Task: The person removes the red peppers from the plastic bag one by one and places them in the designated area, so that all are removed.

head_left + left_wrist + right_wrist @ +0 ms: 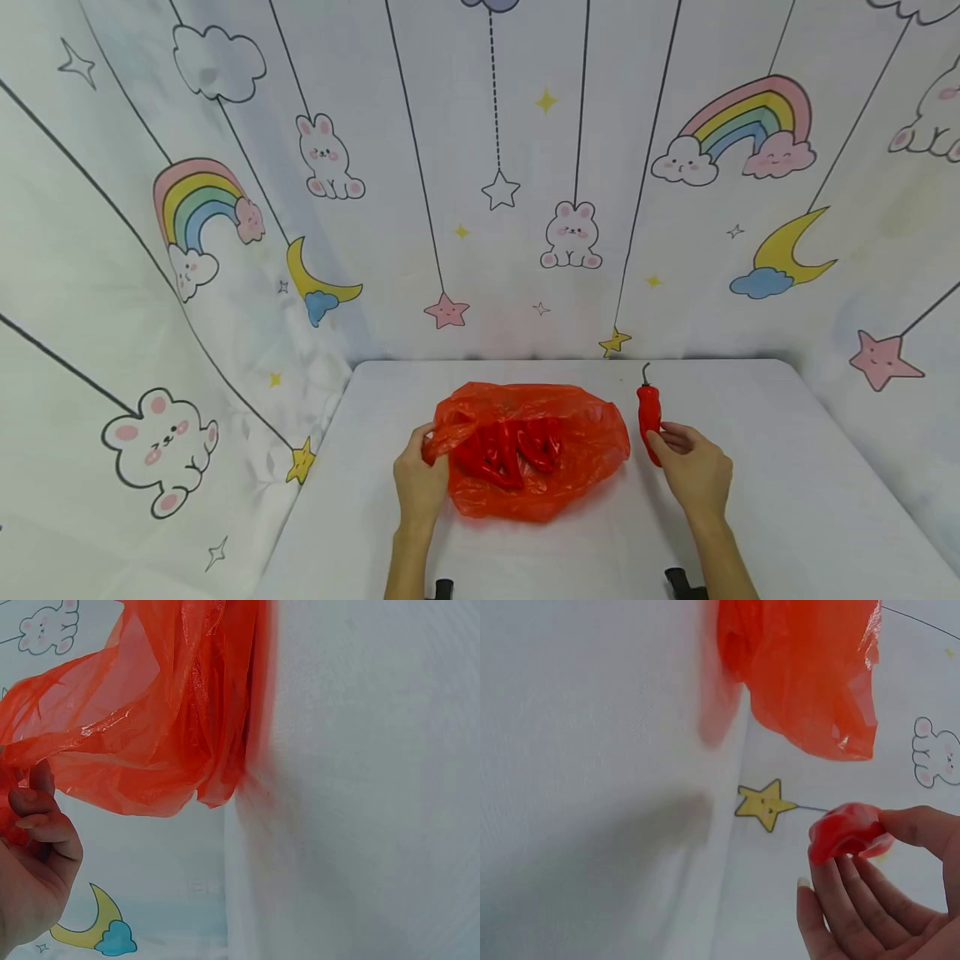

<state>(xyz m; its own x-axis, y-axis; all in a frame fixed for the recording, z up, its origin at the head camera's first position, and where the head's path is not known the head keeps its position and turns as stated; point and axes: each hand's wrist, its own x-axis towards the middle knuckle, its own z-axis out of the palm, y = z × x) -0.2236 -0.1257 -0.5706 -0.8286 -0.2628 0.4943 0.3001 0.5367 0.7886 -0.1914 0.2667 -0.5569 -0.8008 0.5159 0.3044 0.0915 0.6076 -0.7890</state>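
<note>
A red plastic bag (588, 479) lies on the table with its mouth toward me, and several red chili peppers (510, 450) show inside. My left hand (420, 479) grips the bag's left edge; in the left wrist view the fingers of the left hand (45, 855) curl into the thin red film. Right of the bag, my right hand (699, 471) pinches one red chili pepper (649, 408) between thumb and fingers, its dark curved stem pointing up. The right wrist view shows this pepper (847, 831) end-on, apart from the bag (810, 675).
The white table (780, 500) extends to both sides of the bag. Behind it and along its sides hangs a pale curtain (517, 125) printed with rabbits, rainbows, moons and stars.
</note>
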